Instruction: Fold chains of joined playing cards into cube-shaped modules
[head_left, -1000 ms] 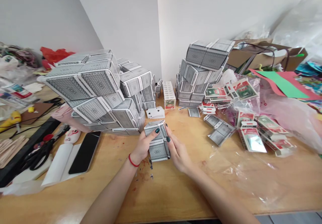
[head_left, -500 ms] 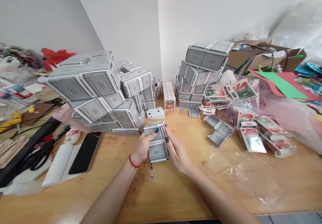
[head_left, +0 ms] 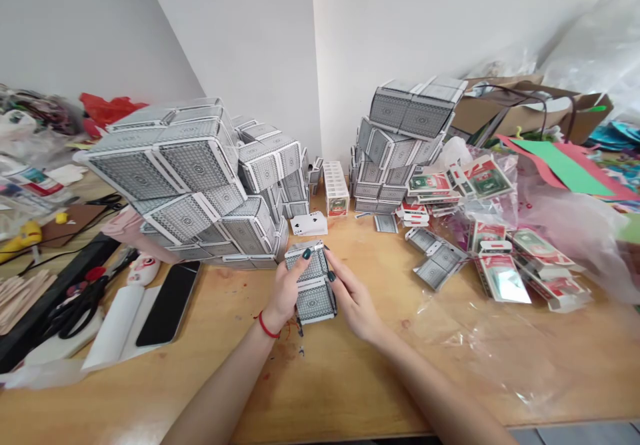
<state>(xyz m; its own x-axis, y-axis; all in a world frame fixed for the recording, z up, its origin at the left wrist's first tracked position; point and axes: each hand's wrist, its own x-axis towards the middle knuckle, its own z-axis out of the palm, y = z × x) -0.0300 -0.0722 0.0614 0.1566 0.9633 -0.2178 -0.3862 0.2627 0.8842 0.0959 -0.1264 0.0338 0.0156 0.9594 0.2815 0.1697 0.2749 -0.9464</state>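
Observation:
Between my hands is a small block made of playing cards, with grey patterned backs outward and a white band across its middle. My left hand grips its left side, the thumb lying across the upper face. Along the right edge, my right hand pinches the block, thumb and forefinger near its upper right corner. The fingers underneath are hidden. Just beyond lie loose playing cards, face up. Large stacks of similar card blocks stand behind on the left and on the right.
A row of card boxes stands between the stacks. Joined cards, opened red-and-green card boxes and clear plastic film lie at right. On the left are a phone, white paper roll, scissors and yellow glue gun.
My hands keep hold of the card block. My left thumb has slid slightly left and up on its face; the view has shifted slightly. Otherwise the table looks the same.

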